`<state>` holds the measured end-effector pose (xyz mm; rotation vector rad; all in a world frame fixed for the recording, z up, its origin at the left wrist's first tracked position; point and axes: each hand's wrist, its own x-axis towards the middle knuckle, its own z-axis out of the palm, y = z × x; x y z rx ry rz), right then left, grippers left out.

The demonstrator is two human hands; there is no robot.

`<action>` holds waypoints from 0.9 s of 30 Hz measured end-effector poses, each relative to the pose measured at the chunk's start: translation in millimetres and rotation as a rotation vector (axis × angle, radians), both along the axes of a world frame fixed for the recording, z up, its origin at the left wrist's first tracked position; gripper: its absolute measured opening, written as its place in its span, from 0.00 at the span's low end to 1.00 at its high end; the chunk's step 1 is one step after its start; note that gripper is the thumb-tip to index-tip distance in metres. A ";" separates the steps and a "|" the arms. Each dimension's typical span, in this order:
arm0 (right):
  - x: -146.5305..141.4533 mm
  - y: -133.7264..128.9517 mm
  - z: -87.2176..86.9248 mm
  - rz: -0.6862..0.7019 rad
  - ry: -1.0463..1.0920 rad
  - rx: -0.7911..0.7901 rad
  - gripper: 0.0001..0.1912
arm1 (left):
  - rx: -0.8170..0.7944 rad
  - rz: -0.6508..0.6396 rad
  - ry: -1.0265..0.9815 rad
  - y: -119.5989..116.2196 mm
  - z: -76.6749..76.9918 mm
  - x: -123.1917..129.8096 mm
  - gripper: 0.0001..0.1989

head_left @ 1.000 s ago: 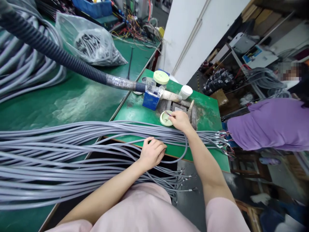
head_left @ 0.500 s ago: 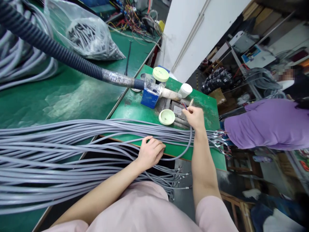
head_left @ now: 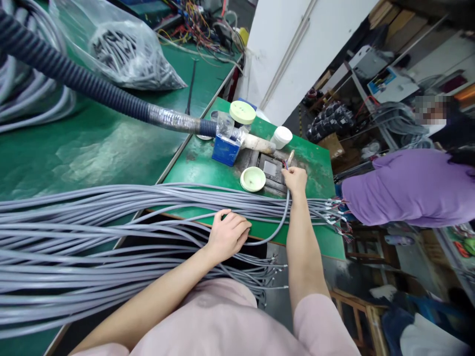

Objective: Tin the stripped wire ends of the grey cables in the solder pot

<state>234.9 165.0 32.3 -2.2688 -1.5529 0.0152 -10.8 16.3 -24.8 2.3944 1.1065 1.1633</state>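
Green worktops, two of them, meet under a white pillar, with one co-worker in purple (head_left: pixel 408 188) off to the right. Well forward reaches the right arm, its hand (head_left: pixel 296 180) pinching one grey cable (head_left: pixel 288 195) near the coloured wire ends, beside a dark metal block (head_left: pixel 270 169). Bent across the body, the left arm ends in a palm-down hand (head_left: pixel 229 233) with curled fingers over the cables; whether it grips any, I cannot tell. Near the block stand one pale dish (head_left: pixel 256 173), one white tub (head_left: pixel 282 137) and one blue box (head_left: pixel 225 151); behind lies one clear bag (head_left: pixel 148 66).
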 end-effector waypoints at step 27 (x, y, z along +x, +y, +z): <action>-5.0 12.6 -3.8 -0.012 -0.018 -0.068 0.10 | -0.008 -0.003 -0.006 0.1 -0.1 0.9 0.07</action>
